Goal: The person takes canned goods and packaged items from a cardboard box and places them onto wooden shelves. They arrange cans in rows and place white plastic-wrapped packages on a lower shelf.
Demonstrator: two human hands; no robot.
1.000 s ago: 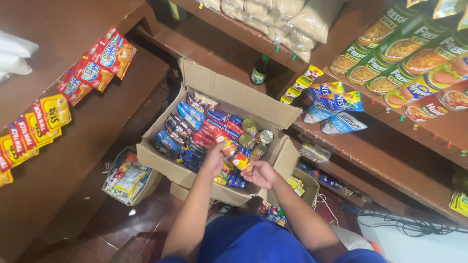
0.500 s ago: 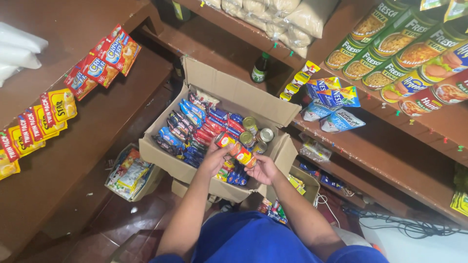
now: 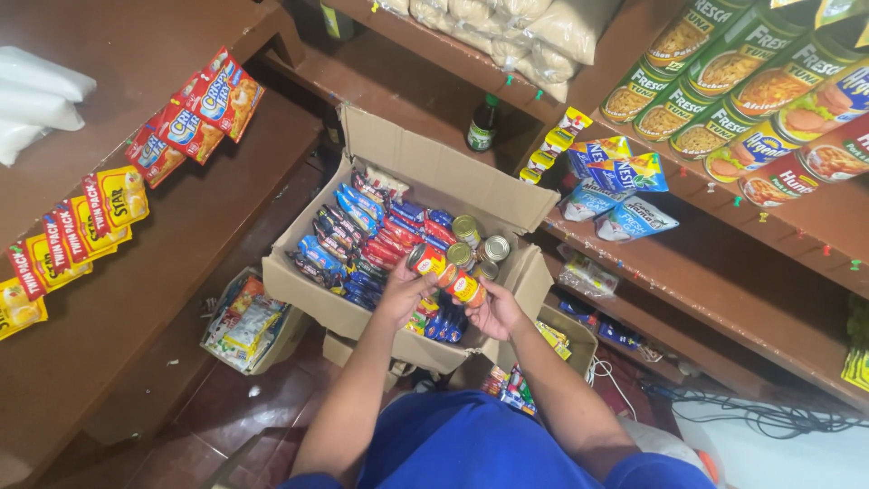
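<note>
An open cardboard box [image 3: 425, 163] sits on the floor, packed with rows of blue and red snack packets [image 3: 362, 235] and several tin cans [image 3: 478, 244] at its right end. My left hand [image 3: 403, 292] grips a red-labelled can [image 3: 425, 260] over the box. My right hand [image 3: 493, 312] holds a second red and yellow can [image 3: 464, 288] beside it. Both cans lie on their sides, end to end, just above the packets.
Wooden shelves flank the box, with hanging snack sachets [image 3: 77, 217] on the left and canned goods [image 3: 742, 91], blue pouches [image 3: 615, 181] and a green bottle [image 3: 482, 125] on the right. A smaller box of packets [image 3: 249, 321] stands on the floor at the left. Cables [image 3: 751, 412] trail at the right.
Both hands have lifted the cans slightly up and away from the box's near edge, toward the cans at its right end. The view shifted a little.
</note>
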